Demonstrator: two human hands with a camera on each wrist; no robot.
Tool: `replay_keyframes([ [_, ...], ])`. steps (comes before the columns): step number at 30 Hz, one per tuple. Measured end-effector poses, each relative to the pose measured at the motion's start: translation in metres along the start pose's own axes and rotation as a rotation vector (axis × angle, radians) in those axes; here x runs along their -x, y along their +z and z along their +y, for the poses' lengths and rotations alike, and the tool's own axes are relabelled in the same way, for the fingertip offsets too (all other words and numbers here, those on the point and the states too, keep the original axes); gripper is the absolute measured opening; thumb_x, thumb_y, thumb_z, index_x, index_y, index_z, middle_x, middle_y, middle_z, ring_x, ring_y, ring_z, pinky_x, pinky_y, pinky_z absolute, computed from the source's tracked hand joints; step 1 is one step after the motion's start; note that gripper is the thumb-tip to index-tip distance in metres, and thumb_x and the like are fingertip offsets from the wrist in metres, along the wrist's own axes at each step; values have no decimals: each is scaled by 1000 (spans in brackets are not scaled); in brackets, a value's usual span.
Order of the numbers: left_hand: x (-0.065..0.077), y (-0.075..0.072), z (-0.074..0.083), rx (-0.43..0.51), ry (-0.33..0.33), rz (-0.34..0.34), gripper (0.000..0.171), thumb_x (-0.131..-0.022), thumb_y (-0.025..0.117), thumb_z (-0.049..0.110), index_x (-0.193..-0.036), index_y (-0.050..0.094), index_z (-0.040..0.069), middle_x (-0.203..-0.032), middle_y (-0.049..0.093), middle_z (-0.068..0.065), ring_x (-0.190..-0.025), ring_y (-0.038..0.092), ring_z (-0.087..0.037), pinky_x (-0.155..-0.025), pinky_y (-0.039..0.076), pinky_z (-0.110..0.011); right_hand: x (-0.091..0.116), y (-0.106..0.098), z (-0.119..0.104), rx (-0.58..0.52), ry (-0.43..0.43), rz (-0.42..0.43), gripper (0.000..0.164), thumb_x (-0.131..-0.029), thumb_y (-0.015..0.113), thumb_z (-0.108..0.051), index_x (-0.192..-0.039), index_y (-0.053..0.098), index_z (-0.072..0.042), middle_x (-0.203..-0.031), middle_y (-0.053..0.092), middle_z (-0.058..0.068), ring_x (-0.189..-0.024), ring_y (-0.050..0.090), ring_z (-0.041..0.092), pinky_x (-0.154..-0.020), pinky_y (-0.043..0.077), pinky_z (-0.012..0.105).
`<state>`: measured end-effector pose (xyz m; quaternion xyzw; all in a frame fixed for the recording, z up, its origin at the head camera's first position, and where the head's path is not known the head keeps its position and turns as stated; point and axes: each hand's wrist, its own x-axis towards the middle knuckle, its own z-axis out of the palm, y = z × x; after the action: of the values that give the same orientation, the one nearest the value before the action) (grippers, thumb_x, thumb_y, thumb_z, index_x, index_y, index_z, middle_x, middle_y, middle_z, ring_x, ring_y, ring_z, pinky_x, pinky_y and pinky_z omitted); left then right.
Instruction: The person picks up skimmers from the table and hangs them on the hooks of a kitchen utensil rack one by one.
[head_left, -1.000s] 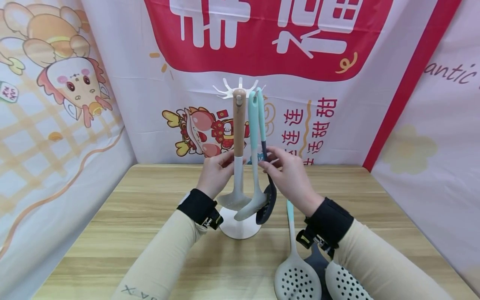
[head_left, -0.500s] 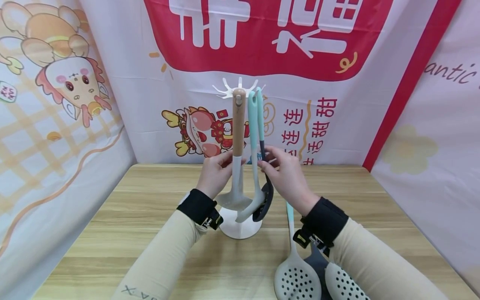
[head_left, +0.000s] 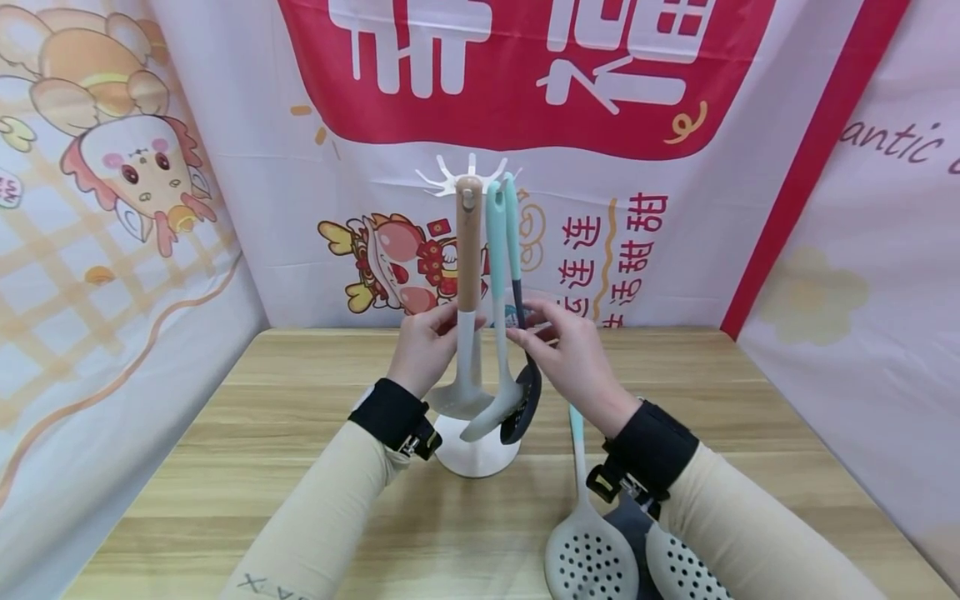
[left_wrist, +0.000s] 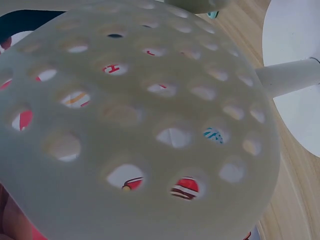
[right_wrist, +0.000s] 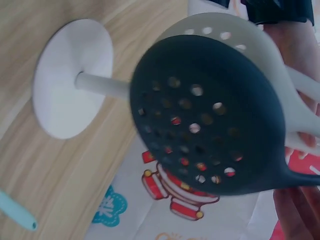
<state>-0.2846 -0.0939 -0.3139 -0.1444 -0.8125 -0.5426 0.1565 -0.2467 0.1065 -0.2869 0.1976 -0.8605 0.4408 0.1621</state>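
A white utensil stand (head_left: 480, 460) with a hooked top bears three hanging utensils. At its left hangs a skimmer with a wooden handle (head_left: 468, 250), its pale perforated head (left_wrist: 150, 110) filling the left wrist view. Beside it hangs a mint-handled utensil (head_left: 497, 242) with a light grey shaft. The dark skimmer (right_wrist: 210, 115), also mint-handled, hangs on the right. My left hand (head_left: 423, 350) grips the stand's pole behind the wooden-handled skimmer, which partly hides the fingers. My right hand (head_left: 573, 358) pinches the dark skimmer's shaft between thumb and fingers.
On the wooden table (head_left: 300, 400), a light grey skimmer (head_left: 591, 554) with a mint handle lies at the front right. A dark utensil (head_left: 633, 533) and another pale perforated one (head_left: 682, 571) lie next to it, partly under my right forearm. Printed cloth (head_left: 360, 183) hangs behind the table.
The dark skimmer and my right hand have shifted slightly left, closer to the mint-handled utensil. My left hand keeps its place on the stand. The head view has turned a little.
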Motion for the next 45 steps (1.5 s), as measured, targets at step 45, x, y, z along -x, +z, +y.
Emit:
replay_keyframes([
  [45,-1,1,1,27,-44,1,38,-92,71,23,-128,68,13,-111,74,-14,-102,69,-28,-96,55,-45,48,-67,132,467,780,-585,23,-85,77,-17,-94,65,1,-86,65,16,-68,68,26,-58,59,32],
])
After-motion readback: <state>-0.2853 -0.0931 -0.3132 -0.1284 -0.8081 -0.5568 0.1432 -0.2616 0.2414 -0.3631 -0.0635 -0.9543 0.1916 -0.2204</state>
